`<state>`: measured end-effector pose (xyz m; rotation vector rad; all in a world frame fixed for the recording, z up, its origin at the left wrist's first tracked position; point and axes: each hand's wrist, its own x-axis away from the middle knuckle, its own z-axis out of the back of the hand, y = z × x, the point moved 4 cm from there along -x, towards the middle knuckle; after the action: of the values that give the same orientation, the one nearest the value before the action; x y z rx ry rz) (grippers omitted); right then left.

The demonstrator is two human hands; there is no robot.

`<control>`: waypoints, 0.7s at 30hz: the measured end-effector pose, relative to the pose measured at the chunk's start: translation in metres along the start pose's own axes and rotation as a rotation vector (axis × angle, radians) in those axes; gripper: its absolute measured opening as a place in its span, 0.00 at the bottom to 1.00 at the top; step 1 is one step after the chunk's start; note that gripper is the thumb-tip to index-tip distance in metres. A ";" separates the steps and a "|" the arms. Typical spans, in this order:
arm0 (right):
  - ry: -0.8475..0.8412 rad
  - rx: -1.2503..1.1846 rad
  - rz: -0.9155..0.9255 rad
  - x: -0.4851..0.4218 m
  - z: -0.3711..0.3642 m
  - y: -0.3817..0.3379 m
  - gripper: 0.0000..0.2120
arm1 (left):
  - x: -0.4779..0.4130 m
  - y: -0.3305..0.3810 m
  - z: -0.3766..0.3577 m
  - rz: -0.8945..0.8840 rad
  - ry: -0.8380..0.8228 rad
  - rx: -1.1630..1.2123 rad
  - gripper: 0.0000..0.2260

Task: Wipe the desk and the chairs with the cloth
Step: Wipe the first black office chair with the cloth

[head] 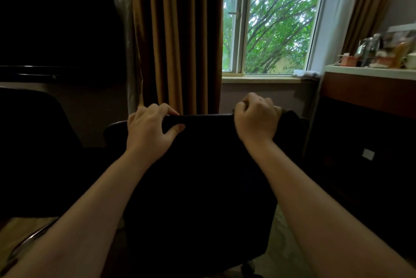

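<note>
A black chair [202, 176] stands right in front of me with its back toward me. My left hand [149, 130] grips the top edge of the chair back, fingers over the far side and thumb on the near side. My right hand [255, 117] is curled into a fist at the right end of that edge. It holds what looks like a dark brownish cloth [290, 114] that sticks out to the right of the hand. A second black chair [33, 142] stands to the left. The desk [369, 88] with its pale top is at the right.
Brown curtains [177, 36] and a window [274, 18] lie ahead. A white folded cloth [306, 73] rests on the sill. Cups, packets and bottles [380, 54] crowd the desk top. A dark screen [56, 25] is at the upper left.
</note>
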<state>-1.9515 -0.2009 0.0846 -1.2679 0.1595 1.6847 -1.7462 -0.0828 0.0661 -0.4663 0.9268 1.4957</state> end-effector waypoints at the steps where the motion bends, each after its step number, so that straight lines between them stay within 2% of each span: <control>1: -0.011 -0.001 0.060 0.006 -0.006 -0.012 0.04 | -0.001 0.000 0.000 0.001 -0.011 -0.007 0.10; 5: -0.049 -0.085 0.303 0.012 -0.006 -0.016 0.06 | 0.001 -0.009 0.006 -0.097 -0.088 0.079 0.12; 7: -0.070 -0.070 0.394 0.008 -0.001 0.003 0.12 | 0.000 -0.023 0.015 -0.121 -0.155 0.124 0.14; 9: -0.024 -0.019 0.350 0.004 0.001 0.029 0.17 | -0.003 -0.044 0.024 -0.035 -0.101 0.036 0.15; 12: -0.010 -0.022 0.131 0.013 -0.005 0.045 0.24 | 0.005 -0.067 0.023 0.202 -0.040 -0.018 0.18; 14: 0.016 -0.077 0.076 0.021 -0.009 0.031 0.25 | 0.015 -0.064 0.018 0.227 0.016 -0.042 0.22; 16: 0.070 -0.132 0.097 0.033 -0.014 0.000 0.22 | 0.020 -0.059 0.018 0.221 0.066 -0.066 0.23; 18: 0.051 -0.186 0.208 0.052 -0.025 -0.042 0.20 | 0.021 -0.055 0.018 0.231 0.063 -0.094 0.20; 21: -0.075 -0.207 0.501 0.072 -0.036 -0.088 0.19 | 0.024 -0.053 0.019 0.215 0.043 -0.105 0.17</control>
<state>-1.8596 -0.1339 0.0490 -1.3909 0.2812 2.2207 -1.6954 -0.0574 0.0449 -0.4884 0.9587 1.7412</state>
